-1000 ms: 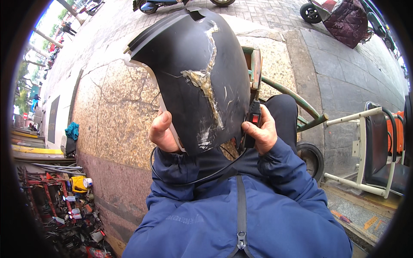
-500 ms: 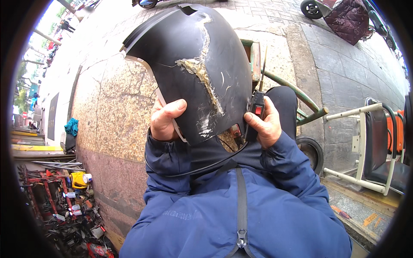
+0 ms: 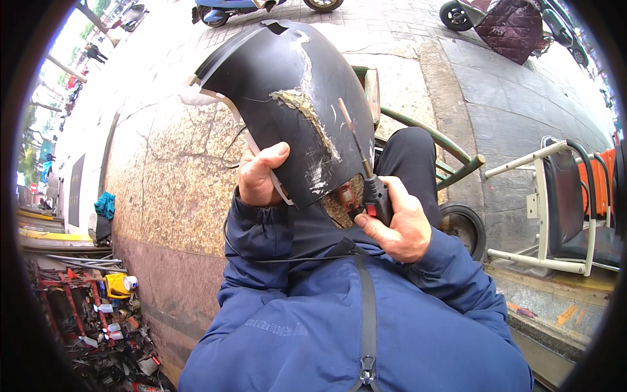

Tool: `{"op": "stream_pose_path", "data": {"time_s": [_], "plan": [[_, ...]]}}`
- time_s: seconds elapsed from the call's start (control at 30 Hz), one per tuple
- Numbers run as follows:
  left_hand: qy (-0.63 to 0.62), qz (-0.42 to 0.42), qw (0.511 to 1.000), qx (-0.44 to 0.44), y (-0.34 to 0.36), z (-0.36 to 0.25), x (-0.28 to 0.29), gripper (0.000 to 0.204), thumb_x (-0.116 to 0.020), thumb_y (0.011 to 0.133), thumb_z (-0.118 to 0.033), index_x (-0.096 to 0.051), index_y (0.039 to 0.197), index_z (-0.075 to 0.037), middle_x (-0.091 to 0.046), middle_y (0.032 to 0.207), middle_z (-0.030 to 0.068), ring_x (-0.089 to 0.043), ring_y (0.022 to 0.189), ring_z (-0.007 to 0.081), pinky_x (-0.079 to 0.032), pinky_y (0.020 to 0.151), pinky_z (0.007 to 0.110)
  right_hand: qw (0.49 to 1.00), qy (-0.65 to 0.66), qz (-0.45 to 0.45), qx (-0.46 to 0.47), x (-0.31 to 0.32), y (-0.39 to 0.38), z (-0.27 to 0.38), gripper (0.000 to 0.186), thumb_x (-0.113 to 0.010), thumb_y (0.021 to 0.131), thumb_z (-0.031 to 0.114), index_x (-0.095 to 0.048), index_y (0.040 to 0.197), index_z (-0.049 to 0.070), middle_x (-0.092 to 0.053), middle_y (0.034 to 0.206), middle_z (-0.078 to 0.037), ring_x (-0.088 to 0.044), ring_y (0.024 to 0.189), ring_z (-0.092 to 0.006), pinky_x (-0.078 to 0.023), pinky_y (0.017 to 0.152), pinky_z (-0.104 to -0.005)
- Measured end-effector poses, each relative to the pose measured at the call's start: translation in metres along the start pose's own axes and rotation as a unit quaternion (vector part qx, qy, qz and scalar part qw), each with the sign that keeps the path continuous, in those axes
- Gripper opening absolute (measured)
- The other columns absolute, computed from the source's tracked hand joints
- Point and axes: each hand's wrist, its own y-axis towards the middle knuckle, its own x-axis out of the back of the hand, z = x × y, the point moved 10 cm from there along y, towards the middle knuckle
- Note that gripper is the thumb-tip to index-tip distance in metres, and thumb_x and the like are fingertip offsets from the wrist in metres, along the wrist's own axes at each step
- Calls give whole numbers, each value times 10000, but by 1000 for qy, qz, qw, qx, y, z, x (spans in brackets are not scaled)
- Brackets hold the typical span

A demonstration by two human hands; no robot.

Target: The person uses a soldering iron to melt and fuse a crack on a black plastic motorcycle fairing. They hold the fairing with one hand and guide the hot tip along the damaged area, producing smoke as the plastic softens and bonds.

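Observation:
A large curved black plastic panel (image 3: 261,124), like a scooter fairing, is tilted up in front of me. A rough, yellowish seam (image 3: 305,110) runs down its face, and pale scuffs mark the lower part. My left hand (image 3: 261,175) grips the panel's lower left edge, thumb on the outer face. In my right hand (image 3: 406,225) is a soldering iron (image 3: 376,196) with a black handle and a red switch. Its thin metal rod slants up over the panel's right side; whether the tip touches the surface I cannot tell. A black cord lies across my lap.
Tools and small parts lie in a cluttered heap (image 3: 98,320) at lower left, with a yellow container (image 3: 117,285). A green-framed stool (image 3: 450,147) stands beyond my knee. At right are a metal-framed chair (image 3: 568,209) and a small wheel (image 3: 462,228). Scooters (image 3: 225,12) are parked farther off.
My right hand has come down and tilted the soldering iron, so its rod now leans left over the panel instead of standing upright beside it. The panel has shifted slightly.

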Motion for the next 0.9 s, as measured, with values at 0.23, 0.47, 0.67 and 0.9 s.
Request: {"op": "stream_pose_path", "data": {"time_s": [0.23,0.47,0.67,0.9], "plan": [[5,-1,1000,12,0,1,-6,506,-535,865,-30,-477,1356,73,-636,1227,228,-686,1064,332,-579,942,464,996,-35,60,-59,-12,-3,1,409,-784,853,123,-506,1116,-21,-686,843,-208,-699,745,-354,-534,685,-400],[-11,-2,1000,27,2,7,-4,497,-525,859,-32,-488,1342,78,-643,1210,234,-687,1054,336,-578,935,458,997,-30,51,-50,-9,-3,4,399,-779,857,136,-497,1090,-23,-678,822,-226,-692,741,-397,-523,660,-425],[-9,-2,999,34,2,11,0,486,-539,855,-34,-504,1326,82,-654,1186,230,-692,1041,336,-580,931,459,996,-36,55,-52,-10,-3,3,402,-778,857,135,-493,1091,-25,-673,818,-229,-685,739,-412,-520,658,-433],[-21,-15,999,38,3,12,6,484,-552,855,-33,-509,1325,71,-656,1181,221,-693,1041,332,-580,933,460,995,-34,63,-65,-12,-1,4,388,-766,865,125,-487,1086,-30,-672,835,-233,-683,754,-416,-520,672,-436]]}}
